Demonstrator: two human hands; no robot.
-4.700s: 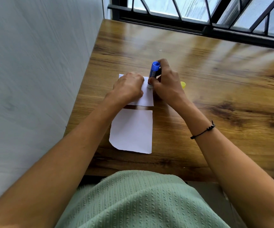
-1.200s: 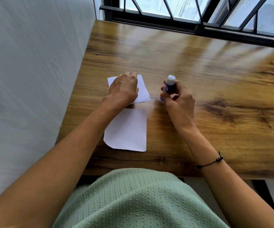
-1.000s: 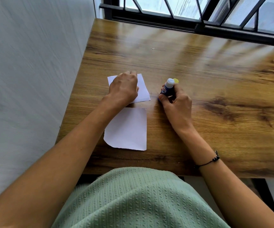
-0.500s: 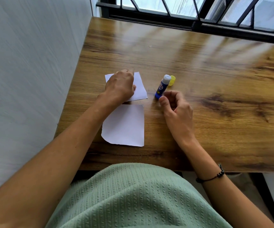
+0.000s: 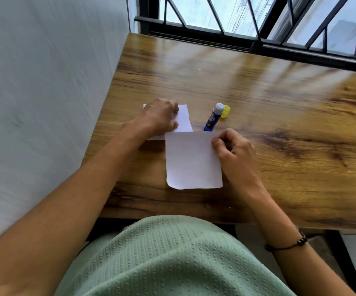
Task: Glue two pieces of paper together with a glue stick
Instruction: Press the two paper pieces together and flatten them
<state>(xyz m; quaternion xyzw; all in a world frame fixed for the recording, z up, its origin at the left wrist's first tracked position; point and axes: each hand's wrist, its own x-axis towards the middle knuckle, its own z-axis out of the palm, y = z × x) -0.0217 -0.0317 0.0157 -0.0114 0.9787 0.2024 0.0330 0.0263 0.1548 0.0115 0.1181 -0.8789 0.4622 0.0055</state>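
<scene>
A wooden table (image 5: 279, 124) with a dark, knotted grain stands pushed into a corner, its left edge along a pale wall (image 5: 44, 103) and its far edge under a window with black bars (image 5: 258, 35); daylight reflects off the top. A person in a green ribbed top (image 5: 172, 257) sits at the near edge. The far paper (image 5: 183, 119) lies flat, held down by the left hand (image 5: 160, 116), whose fingers are curled on it. The near paper (image 5: 192, 161) is pinched at its right edge by the right hand (image 5: 234, 152); its far edge overlaps the near edge of the far paper. The glue stick (image 5: 213, 119), uncapped, lies on the table just beyond the near paper's far right corner, its long axis running away from the person and slightly rightward, white tip pointing toward the window. The yellow cap (image 5: 225, 111) lies beside that tip. A black cord bracelet (image 5: 285, 245) circles the right wrist.
</scene>
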